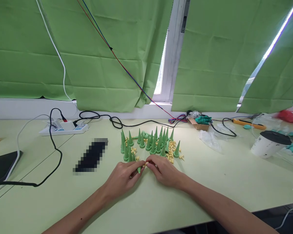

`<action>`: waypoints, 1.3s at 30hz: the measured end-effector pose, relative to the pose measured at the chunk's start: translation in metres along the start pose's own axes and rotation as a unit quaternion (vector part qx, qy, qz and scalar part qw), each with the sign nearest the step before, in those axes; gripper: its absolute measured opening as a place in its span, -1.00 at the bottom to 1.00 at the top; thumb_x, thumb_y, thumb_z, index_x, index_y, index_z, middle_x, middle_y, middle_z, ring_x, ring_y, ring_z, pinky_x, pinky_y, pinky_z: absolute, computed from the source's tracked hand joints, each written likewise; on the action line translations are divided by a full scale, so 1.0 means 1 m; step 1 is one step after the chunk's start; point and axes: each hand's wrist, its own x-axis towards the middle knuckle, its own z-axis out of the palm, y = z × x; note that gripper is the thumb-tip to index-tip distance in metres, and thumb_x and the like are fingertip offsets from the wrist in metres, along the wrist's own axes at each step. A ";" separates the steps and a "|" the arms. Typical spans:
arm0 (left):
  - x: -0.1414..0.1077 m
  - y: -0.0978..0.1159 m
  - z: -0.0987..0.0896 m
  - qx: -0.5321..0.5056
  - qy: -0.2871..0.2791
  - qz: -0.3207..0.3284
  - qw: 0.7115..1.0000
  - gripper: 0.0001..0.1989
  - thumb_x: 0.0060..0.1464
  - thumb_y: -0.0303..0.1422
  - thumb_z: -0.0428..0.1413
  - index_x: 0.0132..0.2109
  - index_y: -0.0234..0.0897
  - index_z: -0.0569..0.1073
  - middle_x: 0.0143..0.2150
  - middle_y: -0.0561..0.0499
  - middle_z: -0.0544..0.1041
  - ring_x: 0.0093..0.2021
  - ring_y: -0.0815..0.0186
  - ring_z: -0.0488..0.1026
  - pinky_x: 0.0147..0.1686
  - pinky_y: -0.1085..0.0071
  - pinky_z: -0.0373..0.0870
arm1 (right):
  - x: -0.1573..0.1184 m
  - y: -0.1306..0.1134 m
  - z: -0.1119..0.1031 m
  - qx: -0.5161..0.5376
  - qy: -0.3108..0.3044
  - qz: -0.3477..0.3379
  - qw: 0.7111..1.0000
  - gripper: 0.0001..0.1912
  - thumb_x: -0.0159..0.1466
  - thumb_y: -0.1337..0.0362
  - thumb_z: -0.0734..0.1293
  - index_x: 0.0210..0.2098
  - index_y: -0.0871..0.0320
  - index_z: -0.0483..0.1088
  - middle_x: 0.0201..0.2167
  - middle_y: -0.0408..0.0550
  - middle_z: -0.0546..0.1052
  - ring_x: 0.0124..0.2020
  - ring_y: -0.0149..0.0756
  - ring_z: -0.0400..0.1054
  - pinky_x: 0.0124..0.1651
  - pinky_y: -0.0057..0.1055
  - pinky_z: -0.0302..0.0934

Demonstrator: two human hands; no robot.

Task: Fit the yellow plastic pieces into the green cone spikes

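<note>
My left hand [127, 175] is closed around a green cone [139, 170], whose tip points down toward me between the fingers. Thumb and index finger of my right hand [163, 170] pinch a small yellow plastic piece [144, 165] right beside the cone; whether the two touch I cannot tell. Just beyond my hands stand several green cones [153, 148], most of them upright on round bases. Among them and to their right lies a loose heap of small yellow pieces [171, 150]. My fingers partly hide the nearest cones.
A power strip [65, 127] with black and white cables stands at the back left. Left of the cones lies a pixelated dark object [91, 156]. A small cardboard box [199, 123], plastic bags [211, 138] and a lidded paper cup [270, 144] are to the right.
</note>
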 end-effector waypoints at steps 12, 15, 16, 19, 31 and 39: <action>0.000 0.001 0.001 -0.006 0.006 0.005 1.000 -0.79 0.27 -0.45 0.01 -0.02 -0.25 0.49 -0.41 0.06 0.61 -0.62 0.45 0.39 -0.54 0.50 0.25 | 0.002 0.000 -0.002 -0.021 -0.009 0.002 1.000 -0.73 0.51 0.25 0.08 -0.21 0.13 0.36 -0.34 -0.07 0.49 -0.35 -0.31 0.34 -0.28 -0.40 0.19; -0.001 0.001 0.002 -0.004 0.002 0.001 1.000 -0.80 0.28 -0.45 0.01 -0.03 -0.25 0.49 -0.44 0.08 0.59 -0.62 0.44 0.39 -0.53 0.49 0.25 | 0.002 0.000 -0.001 -0.022 -0.009 -0.001 1.000 -0.74 0.50 0.26 0.09 -0.19 0.13 0.37 -0.30 -0.06 0.50 -0.32 -0.31 0.37 -0.24 -0.40 0.21; -0.001 0.001 0.002 -0.004 0.000 -0.001 1.000 -0.80 0.28 -0.44 0.01 -0.04 -0.26 0.49 -0.45 0.09 0.58 -0.62 0.44 0.39 -0.53 0.49 0.25 | 0.001 0.001 -0.001 -0.024 -0.010 -0.002 1.000 -0.75 0.50 0.26 0.10 -0.19 0.14 0.37 -0.30 -0.05 0.50 -0.31 -0.31 0.37 -0.24 -0.40 0.21; -0.001 0.002 0.002 -0.002 -0.006 -0.004 1.000 -0.81 0.27 -0.45 0.00 -0.07 -0.26 0.49 -0.48 0.10 0.55 -0.62 0.43 0.38 -0.54 0.49 0.24 | 0.001 0.000 -0.001 -0.023 -0.013 0.000 1.000 -0.75 0.50 0.27 0.10 -0.18 0.14 0.38 -0.27 -0.04 0.52 -0.29 -0.30 0.38 -0.22 -0.38 0.23; 0.000 0.001 0.003 -0.011 -0.005 -0.006 1.000 -0.80 0.26 -0.48 0.00 -0.06 -0.27 0.49 -0.47 0.10 0.57 -0.60 0.44 0.40 -0.54 0.51 0.23 | 0.000 -0.002 0.001 0.001 0.000 0.011 1.000 -0.83 0.48 0.27 0.14 -0.08 0.14 0.34 -0.18 -0.02 0.53 -0.21 -0.27 0.39 -0.17 -0.36 0.25; -0.002 0.001 0.004 -0.016 -0.012 -0.013 1.000 -0.81 0.27 -0.45 0.00 -0.08 -0.27 0.49 -0.49 0.11 0.53 -0.62 0.44 0.35 -0.54 0.50 0.19 | -0.001 0.000 0.001 0.005 0.008 -0.006 1.000 -0.85 0.46 0.30 0.16 -0.04 0.13 0.31 -0.15 0.00 0.51 -0.19 -0.26 0.38 -0.15 -0.36 0.25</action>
